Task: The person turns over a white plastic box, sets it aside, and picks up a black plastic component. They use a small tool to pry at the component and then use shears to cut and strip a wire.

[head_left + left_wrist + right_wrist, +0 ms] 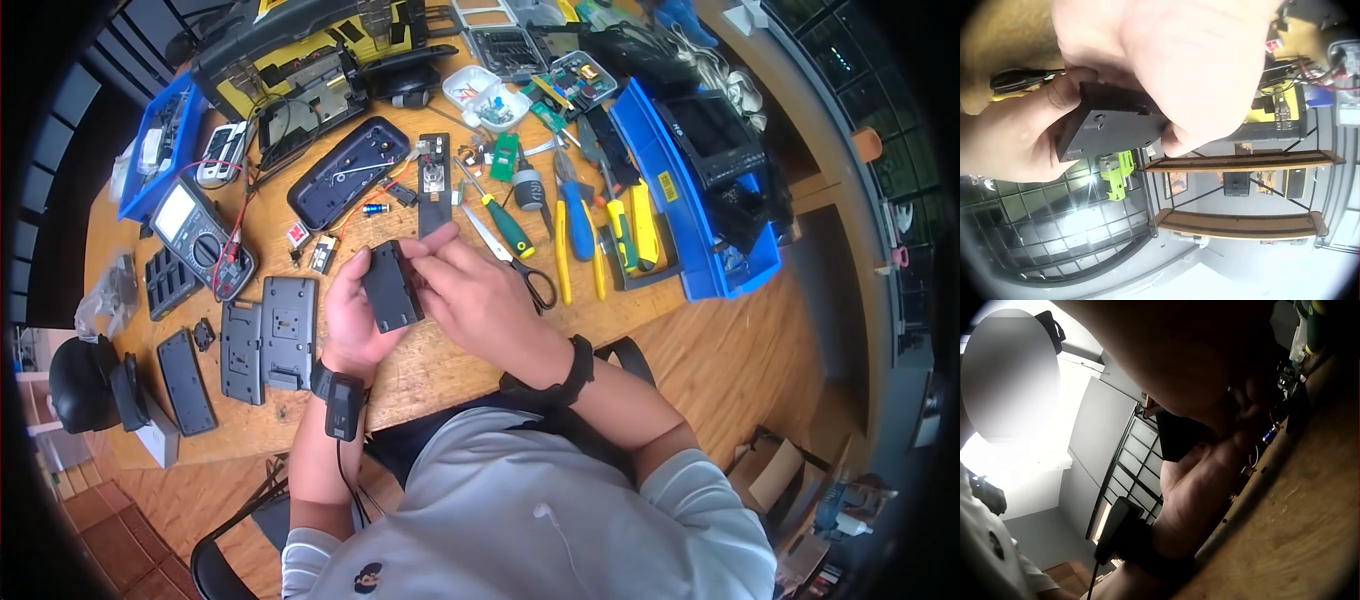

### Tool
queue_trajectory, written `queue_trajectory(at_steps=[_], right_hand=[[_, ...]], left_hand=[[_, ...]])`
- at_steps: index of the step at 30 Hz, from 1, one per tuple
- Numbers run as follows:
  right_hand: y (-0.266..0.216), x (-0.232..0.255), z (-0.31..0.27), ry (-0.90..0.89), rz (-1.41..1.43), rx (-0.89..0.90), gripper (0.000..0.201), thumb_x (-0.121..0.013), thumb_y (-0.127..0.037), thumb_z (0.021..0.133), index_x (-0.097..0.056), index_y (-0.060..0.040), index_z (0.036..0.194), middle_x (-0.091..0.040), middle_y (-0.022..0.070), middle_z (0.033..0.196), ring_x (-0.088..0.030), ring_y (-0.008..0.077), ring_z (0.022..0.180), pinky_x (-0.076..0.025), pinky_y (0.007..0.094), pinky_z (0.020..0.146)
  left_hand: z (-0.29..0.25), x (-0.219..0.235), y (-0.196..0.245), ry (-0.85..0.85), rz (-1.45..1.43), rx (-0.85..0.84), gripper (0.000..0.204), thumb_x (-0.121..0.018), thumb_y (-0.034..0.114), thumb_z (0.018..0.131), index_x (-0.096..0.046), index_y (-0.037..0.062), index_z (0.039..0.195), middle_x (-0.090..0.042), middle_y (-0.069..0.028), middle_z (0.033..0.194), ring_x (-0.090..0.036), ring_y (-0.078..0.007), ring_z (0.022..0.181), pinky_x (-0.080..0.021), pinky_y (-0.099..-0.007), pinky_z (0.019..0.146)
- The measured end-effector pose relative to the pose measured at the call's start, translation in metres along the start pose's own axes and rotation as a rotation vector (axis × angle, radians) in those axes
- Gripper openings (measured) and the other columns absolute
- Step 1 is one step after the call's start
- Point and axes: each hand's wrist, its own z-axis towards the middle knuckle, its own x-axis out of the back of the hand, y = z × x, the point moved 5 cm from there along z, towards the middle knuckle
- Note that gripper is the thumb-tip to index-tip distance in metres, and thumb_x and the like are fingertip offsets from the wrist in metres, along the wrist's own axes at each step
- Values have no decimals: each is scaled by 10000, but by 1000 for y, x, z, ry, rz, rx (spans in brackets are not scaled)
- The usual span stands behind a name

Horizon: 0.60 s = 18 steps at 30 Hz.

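Observation:
A black rectangular battery pack (391,287) with small slots along one end is between the two hands, over the table's front edge. The left hand (348,318) holds it from the left, thumb along its side. Reaching from the right, the right hand (475,300) has its fingers curled at the pack's right edge. In the left wrist view, the right hand (1019,134) grips one end of the pack (1113,128) between thumb and fingers. The right wrist view is dark, with the pack (1175,437) partly hidden behind the hands.
On the wooden table (390,385) lie grey battery plates (268,335), a multimeter (203,245), a dark plastic shell (350,170), scissors (535,285), a green screwdriver (508,225) and blue-yellow pliers (575,220). Blue bins (660,185) and an open yellow-black toolbox (290,60) stand around the back.

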Motion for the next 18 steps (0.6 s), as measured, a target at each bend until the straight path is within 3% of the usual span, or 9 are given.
queue_trajectory(at_steps=[4,6,8,9,11,12,16,18], right_hand=[[5,-2,-1,-4,-33,24,355,-689,-8,827,-687,-46,1180,-668,128,1000,-681,343,869,-563,418,723],[10,5,-2,-3,123,-67,335,-660,12,857,-682,-31,1189,-672,151,991,-677,344,843,-553,398,723],[11,12,-2,27,173,-144,315,-641,-6,878,-678,-37,1190,-666,152,980,-677,340,853,-549,412,729],[15,16,-3,60,226,-218,297,-622,-25,900,-673,-42,1192,-660,153,969,-677,335,863,-545,427,735],[23,17,-6,21,238,-252,297,-615,-28,905,-665,-35,1198,-675,158,967,-683,328,847,-542,415,716],[27,15,-7,-17,249,-287,298,-609,-31,911,-657,-29,1205,-690,163,965,-690,320,830,-539,404,696],[40,-1,-14,-121,479,-388,344,-596,-22,906,-610,0,1248,-704,164,898,-695,275,754,-529,372,663],[41,-10,-14,-166,621,-439,359,-579,-5,905,-565,24,1262,-700,144,797,-686,218,698,-522,344,663]], left_hand=[[0,2,2,-17,-12,-17,676,-370,487,1033,-511,-68,1393,-351,-282,1595,-474,-347,1384,-339,-478,1183],[1,-1,1,-10,-19,-16,668,-370,484,1037,-510,-63,1392,-364,-278,1589,-480,-340,1377,-330,-489,1189],[2,-4,4,89,54,-88,599,-429,419,1045,-497,-57,1403,-495,-252,1495,-537,-314,1314,-384,-479,1161],[2,-2,5,91,52,-89,599,-429,419,1045,-497,-57,1403,-495,-252,1495,-537,-314,1314,-384,-479,1161],[-1,13,10,268,170,-94,521,-516,312,1038,-489,-56,1406,-615,-202,1334,-627,-285,1176,-471,-450,1088],[0,15,11,234,208,-128,482,-575,229,1020,-486,-13,1427,-657,-147,1175,-681,-239,1020,-574,-395,920],[-1,2,13,206,285,-134,452,-582,188,1021,-491,34,1436,-649,-126,1107,-686,-205,913,-604,-360,778],[-1,-2,13,281,397,-146,379,-598,168,1021,-525,51,1374,-641,-107,1069,-678,-179,868,-596,-319,689]])
